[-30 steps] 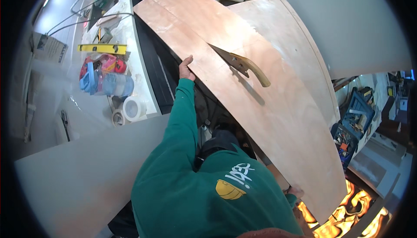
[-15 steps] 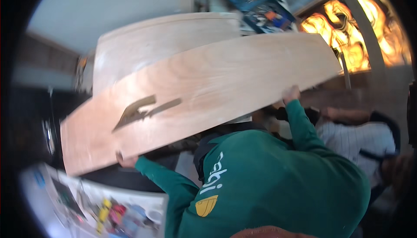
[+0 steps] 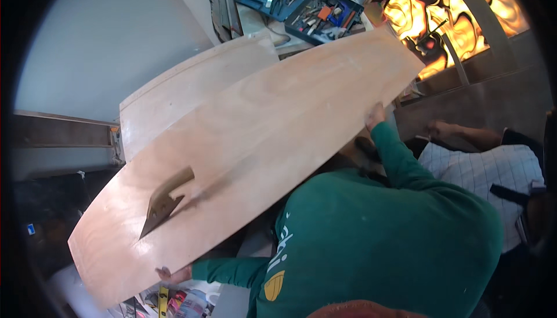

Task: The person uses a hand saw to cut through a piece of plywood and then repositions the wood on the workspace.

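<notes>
A long pale plywood board [image 3: 249, 161] with tapered ends stretches diagonally across the view. My left hand [image 3: 177, 274] holds its near long edge toward the left end, thumb on top and other fingers hidden underneath. Farther right, my right hand [image 3: 375, 116] grips the same edge. On the board rests a tool [image 3: 165, 205] with a curved wooden handle and a dark, tapering blade; its exact kind is unclear. No hand touches it. Behind the board is another pale wooden panel [image 3: 191, 95], partly covered by it.
An open blue toolbox [image 3: 296, 37] full of tools sits at the back. Glowing yellow-and-black patterned panels [image 3: 464, 34] stand at right. Beside me is another person in a white striped shirt [image 3: 476, 173], one hand [image 3: 441, 129] extended. Below the board lies a yellow level [image 3: 163, 302].
The board's left end has swung nearer and lower in view, making it steeper. The tool has moved lower with it. Both my hands keep hold of the edge.
</notes>
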A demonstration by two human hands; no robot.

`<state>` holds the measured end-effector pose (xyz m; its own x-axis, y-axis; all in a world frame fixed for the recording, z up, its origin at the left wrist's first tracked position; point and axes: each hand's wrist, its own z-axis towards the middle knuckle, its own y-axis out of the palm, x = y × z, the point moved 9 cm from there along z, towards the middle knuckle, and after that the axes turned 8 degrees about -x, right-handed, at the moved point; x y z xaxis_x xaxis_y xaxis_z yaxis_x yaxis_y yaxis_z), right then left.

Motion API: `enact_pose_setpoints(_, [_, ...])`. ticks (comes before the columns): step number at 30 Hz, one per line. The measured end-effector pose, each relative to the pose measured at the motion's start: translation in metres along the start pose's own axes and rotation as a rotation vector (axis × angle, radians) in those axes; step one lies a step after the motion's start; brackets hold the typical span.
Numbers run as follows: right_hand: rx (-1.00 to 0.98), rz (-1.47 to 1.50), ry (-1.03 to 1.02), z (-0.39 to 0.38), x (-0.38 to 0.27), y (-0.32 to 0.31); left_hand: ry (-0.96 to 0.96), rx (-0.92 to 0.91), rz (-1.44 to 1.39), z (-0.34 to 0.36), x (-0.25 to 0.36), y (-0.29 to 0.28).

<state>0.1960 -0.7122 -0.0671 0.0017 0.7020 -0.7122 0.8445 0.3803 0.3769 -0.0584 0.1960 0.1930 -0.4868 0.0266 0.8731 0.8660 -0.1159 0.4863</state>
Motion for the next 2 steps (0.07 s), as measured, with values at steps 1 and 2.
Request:
enact_pose_setpoints(1, [-0.106,0.001,-0.021,0.01,-0.008,0.011,-0.121,-0.071,-0.118,-0.007,-0.002,0.009])
enact_pose_setpoints(2, [-0.165,0.019,-0.041,0.01,-0.015,0.005,-0.25,-0.191,-0.235,-0.013,0.002,0.022])
